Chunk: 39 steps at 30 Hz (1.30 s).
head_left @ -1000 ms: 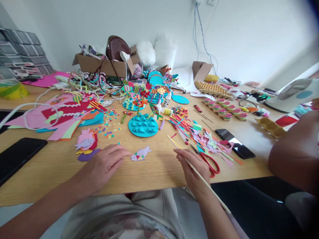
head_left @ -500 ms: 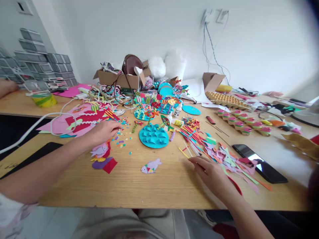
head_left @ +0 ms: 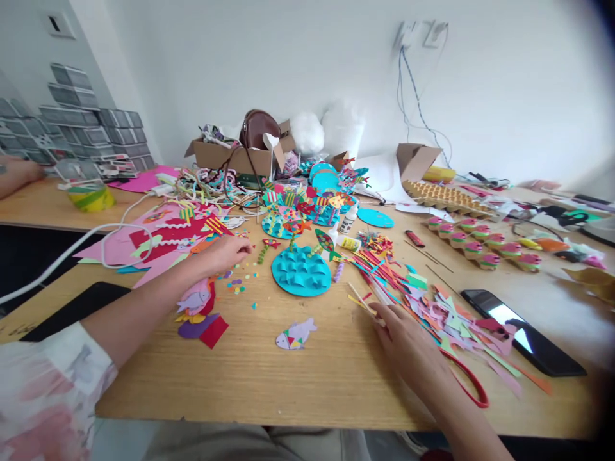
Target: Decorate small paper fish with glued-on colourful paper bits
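My left hand (head_left: pixel 229 251) hovers over the small paper pieces (head_left: pixel 235 283), its fingers closed in a pinch; whatever lies between them is too small to make out. My right hand (head_left: pixel 401 330) rests low over the table with its fingers closed on a thin pale stick (head_left: pixel 360 298), whose tip points up and left. Between the hands lies a lilac paper fish (head_left: pixel 302 333) with coloured triangles stuck behind its head. Beyond it stands a round turquoise base (head_left: pixel 301 272) with curled wave shapes. Red-handled scissors (head_left: pixel 475 390) lie beside my right wrist, partly covered by paper.
Paper strips (head_left: pixel 451 314) and a black phone (head_left: pixel 523 333) lie on the right. Glue bottles (head_left: pixel 349 219) and finished fish pieces (head_left: pixel 300 205) stand behind the base. Left are pink paper (head_left: pixel 120 240) and a white cable (head_left: pixel 67 256). Another person's hand (head_left: pixel 19 174) is at far left.
My left hand has shifted slightly right over the paper pieces. My right hand has closed around the pale stick, which now tilts up from the fingers. The view has moved a little.
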### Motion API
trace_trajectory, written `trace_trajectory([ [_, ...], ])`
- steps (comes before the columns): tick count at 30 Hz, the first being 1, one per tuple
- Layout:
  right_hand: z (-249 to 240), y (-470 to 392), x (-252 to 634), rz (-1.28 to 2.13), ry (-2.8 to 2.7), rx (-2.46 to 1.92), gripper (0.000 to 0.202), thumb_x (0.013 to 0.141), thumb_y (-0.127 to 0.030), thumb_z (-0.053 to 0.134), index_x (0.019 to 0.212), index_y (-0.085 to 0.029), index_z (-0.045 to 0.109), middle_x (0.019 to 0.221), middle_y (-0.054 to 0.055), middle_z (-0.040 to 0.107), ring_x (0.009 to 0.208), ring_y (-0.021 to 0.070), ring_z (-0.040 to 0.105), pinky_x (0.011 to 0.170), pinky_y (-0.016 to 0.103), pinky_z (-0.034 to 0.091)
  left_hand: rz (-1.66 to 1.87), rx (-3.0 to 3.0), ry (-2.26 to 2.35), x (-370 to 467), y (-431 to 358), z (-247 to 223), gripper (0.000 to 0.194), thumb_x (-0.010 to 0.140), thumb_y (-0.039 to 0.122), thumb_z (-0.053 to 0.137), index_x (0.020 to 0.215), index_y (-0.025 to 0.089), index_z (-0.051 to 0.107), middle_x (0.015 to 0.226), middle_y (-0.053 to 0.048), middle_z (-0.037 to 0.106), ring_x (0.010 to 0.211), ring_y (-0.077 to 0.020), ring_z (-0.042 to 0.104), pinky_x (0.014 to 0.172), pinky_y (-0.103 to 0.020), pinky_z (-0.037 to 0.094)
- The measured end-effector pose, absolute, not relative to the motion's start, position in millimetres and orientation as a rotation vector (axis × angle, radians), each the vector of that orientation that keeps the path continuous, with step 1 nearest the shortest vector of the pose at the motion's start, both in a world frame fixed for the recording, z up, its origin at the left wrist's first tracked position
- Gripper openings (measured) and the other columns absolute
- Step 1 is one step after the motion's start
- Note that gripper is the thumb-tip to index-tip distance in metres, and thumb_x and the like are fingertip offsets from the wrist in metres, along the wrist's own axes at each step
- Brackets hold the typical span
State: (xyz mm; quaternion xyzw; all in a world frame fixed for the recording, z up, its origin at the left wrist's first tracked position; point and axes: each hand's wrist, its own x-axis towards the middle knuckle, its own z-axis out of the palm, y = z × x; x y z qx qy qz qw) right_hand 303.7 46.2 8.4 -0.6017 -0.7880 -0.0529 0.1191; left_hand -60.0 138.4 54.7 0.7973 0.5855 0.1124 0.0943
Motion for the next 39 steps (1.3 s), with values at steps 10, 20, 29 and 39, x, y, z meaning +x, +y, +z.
trace_trajectory([
  [10, 38, 24, 274, -0.039, -2.188, -1.357, 0.023, 0.086, -0.024, 0.040, 0.094, -0.021, 0.061, 0.092, 0.008, 0.066, 0.077, 0.0186, 0.065, 0.063, 0.028, 0.050, 0.352, 2.296, 1.887, -69, 168, 58, 0.027, 0.071, 0.017, 0.044, 0.088, 0.015, 0.065, 0.082, -0.004, 0.068, 0.073, -0.0148, 0.061, 0.064, -0.020, 0.043],
  [20, 39, 9, 254, 0.228, -2.223, -1.260, 0.020, 0.086, -0.017, 0.042, 0.090, -0.021, 0.061, 0.087, 0.006, 0.066, 0.077, 0.0172, 0.063, 0.065, 0.026, 0.050, 0.098, 2.336, 1.901, -46, 200, 39, 0.018, 0.064, 0.017, 0.049, 0.072, 0.016, 0.066, 0.067, -0.004, 0.064, 0.069, -0.0194, 0.058, 0.063, -0.024, 0.039],
  [29, 38, 1, 258, 0.307, -2.226, -1.305, 0.019, 0.088, -0.018, 0.041, 0.090, -0.020, 0.060, 0.088, 0.007, 0.065, 0.077, 0.0172, 0.062, 0.065, 0.027, 0.049, -0.024, 2.309, 1.885, -43, 207, 42, 0.017, 0.062, 0.016, 0.048, 0.069, 0.016, 0.064, 0.056, -0.001, 0.057, 0.057, -0.0155, 0.051, 0.056, -0.023, 0.033],
  [39, 35, 2, 253, 0.347, -2.256, -1.317, 0.022, 0.088, -0.017, 0.040, 0.090, -0.018, 0.061, 0.087, 0.008, 0.065, 0.076, 0.0180, 0.062, 0.066, 0.029, 0.048, -0.042, 2.345, 1.875, -45, 211, 38, 0.017, 0.062, 0.019, 0.048, 0.068, 0.016, 0.064, 0.057, -0.001, 0.055, 0.058, -0.0152, 0.050, 0.056, -0.023, 0.034],
])
